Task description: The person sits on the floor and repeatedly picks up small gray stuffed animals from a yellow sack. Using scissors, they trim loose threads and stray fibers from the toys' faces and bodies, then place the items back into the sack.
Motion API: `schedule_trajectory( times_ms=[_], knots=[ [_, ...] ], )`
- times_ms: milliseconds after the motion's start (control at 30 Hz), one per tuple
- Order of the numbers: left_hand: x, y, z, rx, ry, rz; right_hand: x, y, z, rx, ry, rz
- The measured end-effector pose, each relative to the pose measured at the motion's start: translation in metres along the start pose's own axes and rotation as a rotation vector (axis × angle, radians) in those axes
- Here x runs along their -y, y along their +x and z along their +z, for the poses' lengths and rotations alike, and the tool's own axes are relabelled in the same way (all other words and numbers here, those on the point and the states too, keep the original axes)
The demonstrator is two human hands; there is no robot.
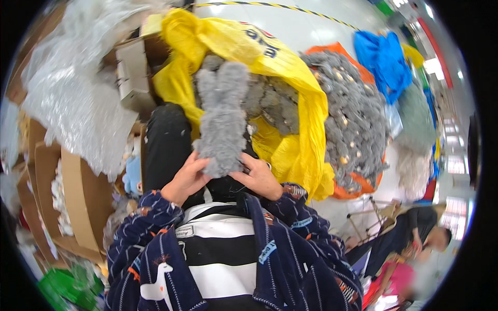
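A grey fluffy plush toy skin [223,122] with two long ears at its far end lies stretched out before me, over my lap. My left hand [188,177] grips its near left edge between thumb and fingers. On the opposite edge, my right hand [258,176] pinches the plush the same way. Part of the fingers of both hands is hidden under the fur. Just beyond stands a wide-mouthed yellow plastic sack [306,114], holding more grey plush pieces [275,101].
An orange sack [340,193] heaped with grey plush [353,119] stands right of the yellow one, near a blue bag [381,62]. At left are clear plastic wrap [72,98] and cardboard boxes [85,197] with white items. Other people [410,243] sit at lower right.
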State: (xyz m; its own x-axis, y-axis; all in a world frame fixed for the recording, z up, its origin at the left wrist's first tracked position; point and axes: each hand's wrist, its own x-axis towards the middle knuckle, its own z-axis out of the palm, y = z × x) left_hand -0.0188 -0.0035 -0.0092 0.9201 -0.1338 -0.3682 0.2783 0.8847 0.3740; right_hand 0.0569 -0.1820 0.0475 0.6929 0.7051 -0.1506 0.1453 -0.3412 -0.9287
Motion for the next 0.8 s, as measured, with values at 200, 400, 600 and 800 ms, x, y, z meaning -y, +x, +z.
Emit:
schedule_trajectory(
  times_ms=[200, 400, 600, 800],
  knots=[
    [-0.002, -0.001, 0.007, -0.14, 0.127, 0.071, -0.021, 0.005, -0.004, -0.133, 0.145, -0.109],
    [-0.009, 0.001, 0.022, -0.105, 0.409, 0.106, -0.048, -0.002, -0.13, -0.754, 0.461, -0.08],
    [-0.018, 0.009, 0.034, -0.087, 0.561, 0.102, -0.033, 0.034, -0.19, -1.138, 0.446, -0.098],
    [-0.048, 0.027, 0.049, -0.032, 0.787, 0.119, -0.167, 0.092, -0.096, -0.652, 0.093, 0.074]
  ],
)
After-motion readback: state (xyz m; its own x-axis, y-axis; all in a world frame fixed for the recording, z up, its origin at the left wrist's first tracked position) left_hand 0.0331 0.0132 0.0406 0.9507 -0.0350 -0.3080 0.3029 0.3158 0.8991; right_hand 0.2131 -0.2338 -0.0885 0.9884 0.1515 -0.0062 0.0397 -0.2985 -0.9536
